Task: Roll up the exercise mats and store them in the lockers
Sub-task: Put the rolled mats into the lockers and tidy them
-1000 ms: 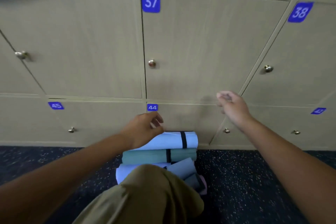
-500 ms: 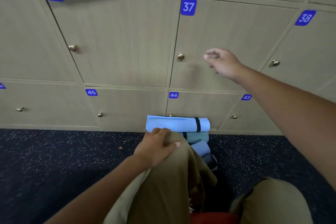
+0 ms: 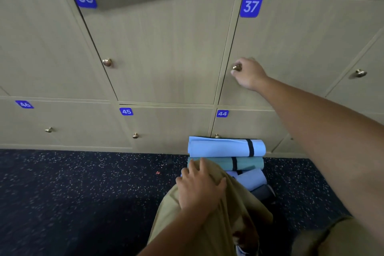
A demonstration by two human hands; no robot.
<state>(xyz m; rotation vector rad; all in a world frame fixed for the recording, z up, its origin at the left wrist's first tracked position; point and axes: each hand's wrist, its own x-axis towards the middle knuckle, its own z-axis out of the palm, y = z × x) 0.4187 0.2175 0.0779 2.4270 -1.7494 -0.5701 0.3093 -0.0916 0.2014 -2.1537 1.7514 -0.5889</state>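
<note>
- Beige wooden lockers (image 3: 166,48) fill the wall ahead, each door with a blue number plate and a small brass knob; below them runs a dark speckled floor (image 3: 83,193).
- The right hand (image 3: 248,74) reaches up and forward to the door of locker 37 (image 3: 301,48), its fingers curled round that door's brass knob (image 3: 236,67) near the door's left edge; the door looks closed.
- The plate reading 37 (image 3: 250,5) sits above the right hand, at the door's top left corner.
- Locker 36 (image 3: 158,48) lies to the left of the right hand, its own knob untouched.
- The left hand (image 3: 199,187) lies flat with fingers spread on the person's bent knee (image 3: 209,210), clad in khaki trousers, holding nothing.
- Rolled exercise mats (image 3: 226,164) are stacked on the floor just beyond the left hand and well below the right hand, against the foot of locker 44 (image 3: 245,124).
- The top mat is a light blue roll (image 3: 224,147) bound by a dark strap; under it lies a teal roll (image 3: 245,163), also strapped.
- More rolls, pale blue and dark grey, show lower in the pile to the right of the left hand, partly hidden by the knee.
- Lockers 45 and 46 sit in the bottom row, left of the left hand.
</note>
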